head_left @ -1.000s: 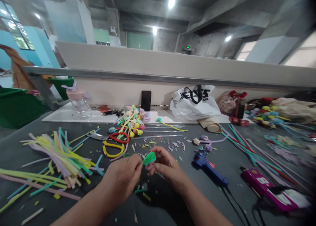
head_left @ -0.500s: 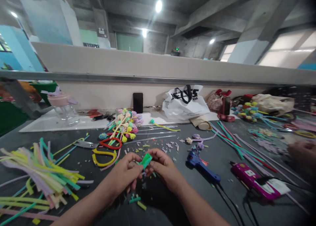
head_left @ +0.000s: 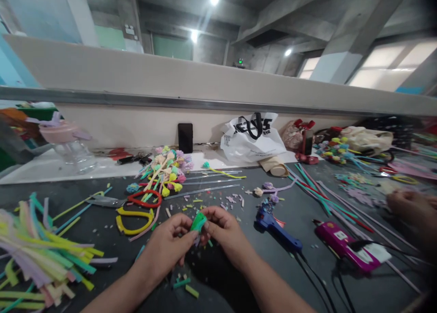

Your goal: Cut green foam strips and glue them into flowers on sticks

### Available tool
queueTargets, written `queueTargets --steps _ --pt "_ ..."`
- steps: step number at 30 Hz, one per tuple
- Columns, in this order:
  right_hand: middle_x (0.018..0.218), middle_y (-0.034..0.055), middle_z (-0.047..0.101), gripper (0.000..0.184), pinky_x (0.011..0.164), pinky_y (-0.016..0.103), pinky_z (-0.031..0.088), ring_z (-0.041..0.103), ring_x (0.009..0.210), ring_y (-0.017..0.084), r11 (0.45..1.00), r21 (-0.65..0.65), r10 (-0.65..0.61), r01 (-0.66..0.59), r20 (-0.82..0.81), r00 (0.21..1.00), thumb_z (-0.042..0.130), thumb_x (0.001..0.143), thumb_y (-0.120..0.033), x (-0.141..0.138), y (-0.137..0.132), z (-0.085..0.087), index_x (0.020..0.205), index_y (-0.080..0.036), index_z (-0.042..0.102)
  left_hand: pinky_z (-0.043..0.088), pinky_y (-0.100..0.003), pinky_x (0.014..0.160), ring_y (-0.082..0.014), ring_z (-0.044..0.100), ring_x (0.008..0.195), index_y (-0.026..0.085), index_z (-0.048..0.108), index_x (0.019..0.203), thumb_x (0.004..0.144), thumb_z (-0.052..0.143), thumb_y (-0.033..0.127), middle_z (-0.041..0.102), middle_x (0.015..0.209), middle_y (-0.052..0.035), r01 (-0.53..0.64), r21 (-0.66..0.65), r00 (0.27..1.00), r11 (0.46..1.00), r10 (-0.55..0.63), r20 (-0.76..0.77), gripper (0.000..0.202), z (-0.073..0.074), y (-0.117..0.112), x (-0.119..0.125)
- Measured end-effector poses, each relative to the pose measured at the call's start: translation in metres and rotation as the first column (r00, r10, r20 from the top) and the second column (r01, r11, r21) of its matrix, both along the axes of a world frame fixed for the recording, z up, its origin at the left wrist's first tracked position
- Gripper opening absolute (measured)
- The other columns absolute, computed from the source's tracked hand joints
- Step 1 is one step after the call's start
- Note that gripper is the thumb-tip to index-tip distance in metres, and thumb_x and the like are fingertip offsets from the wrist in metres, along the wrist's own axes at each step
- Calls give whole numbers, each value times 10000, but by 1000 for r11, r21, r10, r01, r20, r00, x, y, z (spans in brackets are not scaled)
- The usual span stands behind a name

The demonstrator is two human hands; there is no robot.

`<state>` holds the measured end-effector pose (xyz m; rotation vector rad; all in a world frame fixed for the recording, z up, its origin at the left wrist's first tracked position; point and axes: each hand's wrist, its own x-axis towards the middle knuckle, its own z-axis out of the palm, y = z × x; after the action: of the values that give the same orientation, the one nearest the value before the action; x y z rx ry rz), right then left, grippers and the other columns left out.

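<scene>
Near the middle of the dark table, a small green folded piece, looking like bent pipe cleaner, is pinched between both hands. My left hand holds it from the left with thumb and curled fingers. My right hand grips its right side, thumb against the fingers. Below the hands lie short green and yellow offcuts. Left of them are scissors with red handles and a yellow-handled tool. A blue glue gun rests to the right.
A heap of pastel pipe cleaners covers the left side. Behind are finished flower stems, a phone, a white bag and a clear bottle. A magenta device with cables lies right; another person's hand is beyond.
The view has shifted slightly, so the table things sit further left. Both hands still hold the green piece, which has turned a little and is more covered by fingers.
</scene>
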<state>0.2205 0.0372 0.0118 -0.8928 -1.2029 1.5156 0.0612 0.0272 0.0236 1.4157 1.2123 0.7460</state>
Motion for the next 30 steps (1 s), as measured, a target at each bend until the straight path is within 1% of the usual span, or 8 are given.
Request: queueTargets --steps 3,8,14,17,20,23,26,30 --pt "635 -36 607 224 501 211 462 554 498 80 1000 6 -4 4 -14 1000 665 707 -303 0 0 -1 859 -162 580 269 -144 317 -37 365 307 173 538 809 761 498 418 489 504 72 0 -35 1000 999 0 11 253 -2 0 -2" --pt "588 -42 597 228 487 204 451 545 475 80 999 -35 -21 19 -32 999 662 709 -298 0 2 -5 875 -166 576 231 -139 290 -29 372 293 168 521 773 754 492 455 545 578 47 -11 -82 999 997 14 41 290 -9 1 -3" --pt "583 -55 573 219 464 200 448 508 429 62 995 -73 -68 66 -21 997 651 707 -293 0 2 -5 859 -164 563 187 -122 276 -32 332 277 170 482 689 766 478 487 451 439 73 -21 -181 988 983 47 144 327 -10 2 -3" --pt "577 -68 536 186 442 196 438 482 414 56 995 -54 -86 88 36 996 620 723 -289 0 2 -4 854 -173 554 157 -117 272 -22 305 272 161 478 658 770 480 496 429 424 73 -7 -235 971 972 63 231 354 -6 2 -6" --pt "532 -85 480 164 387 179 382 426 374 51 997 -14 -74 77 165 984 584 740 -282 -1 2 -6 864 -185 536 136 -119 262 -3 300 275 152 474 665 774 504 464 494 523 53 43 -312 930 949 75 359 331 -3 3 -11" --pt "514 -88 438 162 390 177 337 402 397 60 994 85 -89 63 359 929 575 732 -225 -1 4 -14 888 -195 541 131 -112 270 16 285 294 145 462 669 781 525 415 501 590 53 134 -390 862 911 87 499 299 -2 6 -17" --pt "619 -47 501 197 508 205 386 477 553 95 960 275 -196 61 497 846 537 728 -134 0 5 -21 911 -204 562 118 -104 275 24 256 304 148 452 678 779 547 379 482 594 63 194 -446 816 874 109 567 270 -5 11 -21" --pt "767 5 554 231 615 249 427 511 668 129 890 452 -347 55 593 726 480 742 -97 0 -3 -7 929 -211 556 105 -96 273 19 263 320 156 455 685 759 581 359 481 603 64 193 -467 815 863 124 566 249 -11 15 -24"
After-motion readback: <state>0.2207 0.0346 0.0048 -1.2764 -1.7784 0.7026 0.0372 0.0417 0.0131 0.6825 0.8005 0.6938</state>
